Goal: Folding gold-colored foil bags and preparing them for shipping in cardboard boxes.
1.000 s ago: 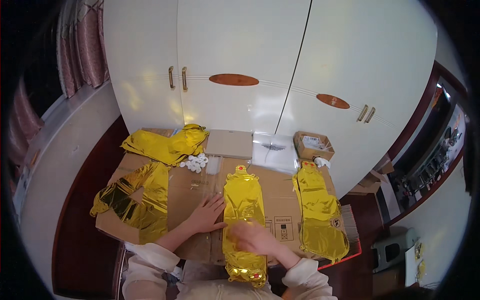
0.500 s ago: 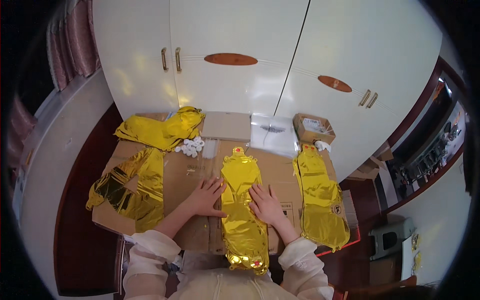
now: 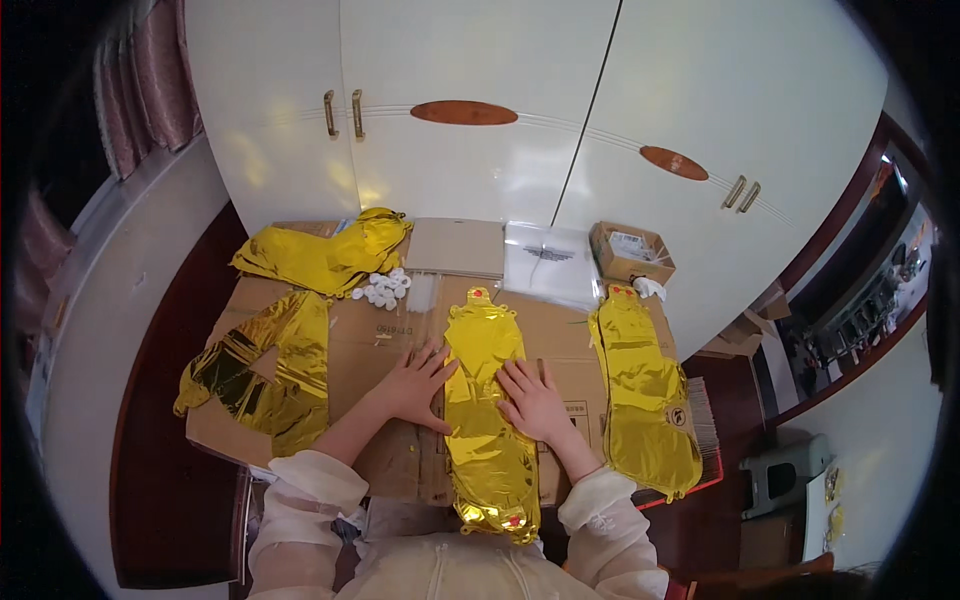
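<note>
A long flat gold foil balloon (image 3: 487, 410) lies lengthwise on the flattened brown cardboard (image 3: 390, 330) in front of me. My left hand (image 3: 415, 385) rests palm down, fingers spread, at the balloon's left edge. Pressed flat on its right side is my right hand (image 3: 533, 400), fingers also apart. Neither hand grips anything. The balloon's near end hangs over the cardboard's front edge toward my lap.
More gold foil balloons lie around: a stack at the right (image 3: 645, 395), a pile at the left (image 3: 270, 365), a crumpled heap at the back left (image 3: 325, 255). Small white round pieces (image 3: 382, 288), clear plastic bags (image 3: 550, 262) and a small cardboard box (image 3: 630, 250) sit near the white cupboard doors (image 3: 480, 130).
My right hand has moved from the balloon's lower middle up to its right side, and both hands now lie flat beside and on it. The view has shifted slightly.
</note>
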{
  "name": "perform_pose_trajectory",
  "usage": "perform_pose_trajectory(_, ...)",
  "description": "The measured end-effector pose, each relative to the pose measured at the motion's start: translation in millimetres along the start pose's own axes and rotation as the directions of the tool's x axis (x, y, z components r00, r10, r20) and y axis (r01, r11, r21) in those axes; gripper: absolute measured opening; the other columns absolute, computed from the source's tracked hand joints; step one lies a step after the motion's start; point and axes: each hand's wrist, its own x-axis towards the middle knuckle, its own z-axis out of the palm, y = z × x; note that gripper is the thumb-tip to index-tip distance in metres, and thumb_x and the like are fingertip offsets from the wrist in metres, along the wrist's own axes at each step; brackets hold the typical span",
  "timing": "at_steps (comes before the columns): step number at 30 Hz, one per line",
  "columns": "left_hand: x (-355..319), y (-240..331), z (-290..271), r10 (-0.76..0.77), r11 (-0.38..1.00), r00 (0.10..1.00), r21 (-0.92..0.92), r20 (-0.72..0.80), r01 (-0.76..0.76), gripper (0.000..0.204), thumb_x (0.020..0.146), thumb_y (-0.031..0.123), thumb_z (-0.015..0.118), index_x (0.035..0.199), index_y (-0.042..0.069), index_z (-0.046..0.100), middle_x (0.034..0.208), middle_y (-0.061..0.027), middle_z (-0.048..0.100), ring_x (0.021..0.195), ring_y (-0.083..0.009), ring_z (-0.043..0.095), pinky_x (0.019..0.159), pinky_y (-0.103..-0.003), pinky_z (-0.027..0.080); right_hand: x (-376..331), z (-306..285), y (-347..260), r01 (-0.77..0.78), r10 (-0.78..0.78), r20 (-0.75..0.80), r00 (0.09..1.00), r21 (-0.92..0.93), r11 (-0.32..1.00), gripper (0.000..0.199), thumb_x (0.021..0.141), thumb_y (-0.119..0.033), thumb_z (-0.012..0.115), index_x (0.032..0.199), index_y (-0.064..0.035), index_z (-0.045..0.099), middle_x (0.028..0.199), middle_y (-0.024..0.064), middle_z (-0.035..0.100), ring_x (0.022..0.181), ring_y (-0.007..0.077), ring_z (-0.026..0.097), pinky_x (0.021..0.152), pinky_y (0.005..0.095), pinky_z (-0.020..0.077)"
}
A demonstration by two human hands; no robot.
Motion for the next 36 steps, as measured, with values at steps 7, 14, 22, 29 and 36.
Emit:
perform_pose_trajectory(7,-0.3,-0.3,1.5,0.016,0.999,1.0,0.042,0.004,-0.016,0.128,0.062,0.083,0.063,0.153,0.004,0.018,0.16,-0.02,0.013,0.148,-0.0409,0.004,0.116,-0.063,0.008,-14.7,-9.9,-56.0,0.382,-0.396,0.062,0.916,0.162,0.91,0.044,0.087,-0.026,0.062,0.128,-0.0113,0.059,0.138,0.0061,0.054,0.132,0.0229,0.047,0.114,0.0523,0.0258)
perform_pose_trajectory(14,-0.4,-0.7,4.5,0.025,0.998,1.0,0.053,-0.01,-0.025,0.126,0.064,0.084,0.06,0.152,0.004,0.02,0.16,-0.0183,0.016,0.148,-0.0391,0.007,0.116,-0.062,0.008,-33.4,-4.6,-69.6,0.392,-0.406,0.082,0.91,0.152,0.908,0.043,0.086,-0.03,0.062,0.128,-0.022,0.062,0.137,0.0022,0.054,0.131,0.0231,0.047,0.111,0.0539,0.0288)
perform_pose_trajectory(22,11.7,-4.4,8.0,-0.001,0.999,1.0,0.033,-0.022,0.002,0.12,0.068,0.082,0.057,0.152,0.005,0.022,0.16,-0.0167,0.017,0.149,-0.0353,0.008,0.117,-0.061,0.008,-45.2,-13.5,-77.9,0.403,-0.428,0.161,0.89,0.166,0.9,0.046,0.088,-0.038,0.059,0.134,-0.0398,0.055,0.148,-0.0017,0.043,0.14,0.0326,0.032,0.108,0.0691,0.0215)
perform_pose_trajectory(29,28.5,-12.2,10.1,-0.025,0.999,0.998,0.046,-0.055,0.028,0.11,0.075,0.082,0.05,0.152,0.008,0.025,0.16,-0.0123,0.019,0.149,-0.0329,0.01,0.117,-0.061,0.009,-49.8,-6.7,-77.4,0.403,-0.43,0.138,0.892,0.184,0.896,0.039,0.093,-0.043,0.054,0.131,-0.0408,0.057,0.148,-0.0037,0.044,0.141,0.0314,0.031,0.108,0.0711,0.0175)
perform_pose_trajectory(36,23.5,-13.6,20.2,-0.027,0.998,0.979,0.046,-0.201,0.037,0.1,0.081,0.079,0.045,0.151,0.009,0.028,0.158,-0.0092,0.028,0.149,-0.0313,0.013,0.117,-0.06,0.01,-17.1,-24.1,-68.4,-0.007,0.012,-0.015,1.0,0.247,0.969,0.035,0.086,-0.03,0.064,0.116,-0.0133,0.06,0.107,0.0073,0.063,0.105,0.029,0.056,0.089,0.0473,0.0394)
